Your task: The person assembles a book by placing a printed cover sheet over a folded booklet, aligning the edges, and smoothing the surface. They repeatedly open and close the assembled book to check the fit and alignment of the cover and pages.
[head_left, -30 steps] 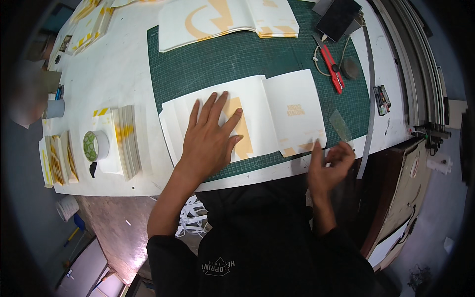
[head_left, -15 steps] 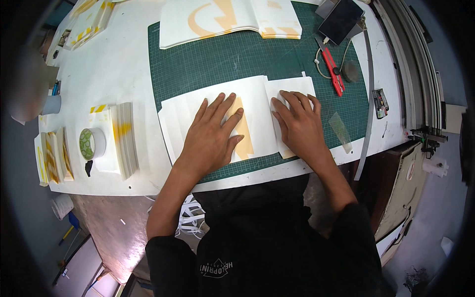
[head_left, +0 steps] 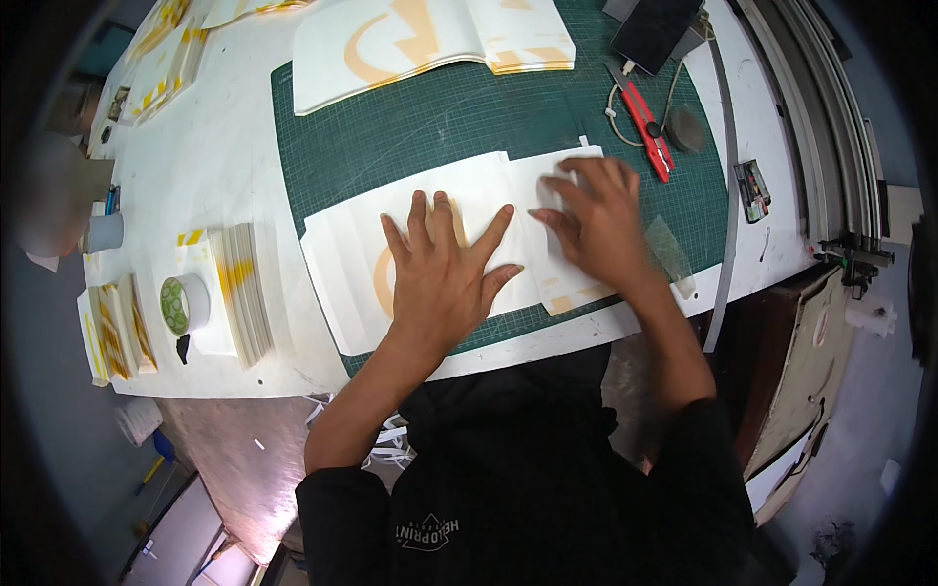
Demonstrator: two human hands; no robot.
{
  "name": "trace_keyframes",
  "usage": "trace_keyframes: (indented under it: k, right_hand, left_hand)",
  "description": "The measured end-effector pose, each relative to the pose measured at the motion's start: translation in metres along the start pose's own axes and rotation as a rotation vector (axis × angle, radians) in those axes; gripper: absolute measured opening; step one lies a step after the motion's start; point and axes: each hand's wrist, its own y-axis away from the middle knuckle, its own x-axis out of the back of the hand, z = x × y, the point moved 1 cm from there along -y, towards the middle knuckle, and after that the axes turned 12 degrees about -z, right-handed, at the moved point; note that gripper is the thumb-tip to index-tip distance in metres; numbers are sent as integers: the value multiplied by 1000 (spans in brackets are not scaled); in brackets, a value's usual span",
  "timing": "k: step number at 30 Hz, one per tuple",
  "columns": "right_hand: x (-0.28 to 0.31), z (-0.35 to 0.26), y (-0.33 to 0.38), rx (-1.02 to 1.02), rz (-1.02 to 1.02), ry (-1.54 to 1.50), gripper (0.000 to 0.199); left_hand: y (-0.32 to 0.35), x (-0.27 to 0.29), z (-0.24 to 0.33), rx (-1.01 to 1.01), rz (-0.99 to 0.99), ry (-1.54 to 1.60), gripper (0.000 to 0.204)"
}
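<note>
A white folded paper sheet (head_left: 342, 283) with pale orange print lies on the green cutting mat (head_left: 391, 137) in front of me. My left hand (head_left: 438, 269) rests flat on its middle, fingers spread, covering part of the orange print. Over the narrower right-hand panel (head_left: 562, 278) of the paper is my right hand (head_left: 598, 220). Its fingers are bent and apart, a little blurred, and I see nothing between them. Whether its fingertips touch the paper I cannot tell.
A stack of printed sheets (head_left: 440, 49) lies at the mat's far edge. A red utility knife (head_left: 647, 132), a phone (head_left: 660, 34) and a clear strip (head_left: 669, 254) are on the right. At left stand a tape roll (head_left: 186, 303) and folded paper stacks (head_left: 244, 293). A person (head_left: 54, 195) is at far left.
My left hand has slid right across the sheet, its fingers spreading wider and more orange print showing beside it. The fingers of my right hand have bent and shifted. The whole view has shifted slightly.
</note>
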Motion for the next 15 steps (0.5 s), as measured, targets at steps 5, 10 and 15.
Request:
trace_keyframes:
  k: [5,10,15]
  right_hand:
    - [20,27,-32,-6,-166,-73,59]
    - [32,31,-42,-25,-334,-136,58]
    - [26,33,-40,14,-286,-138,55]
  left_hand:
    - [-2,5,4,13,-90,-81,61]
    - [-3,13,9,4,-82,-63,60]
    - [-6,14,9,2,-108,-69,61]
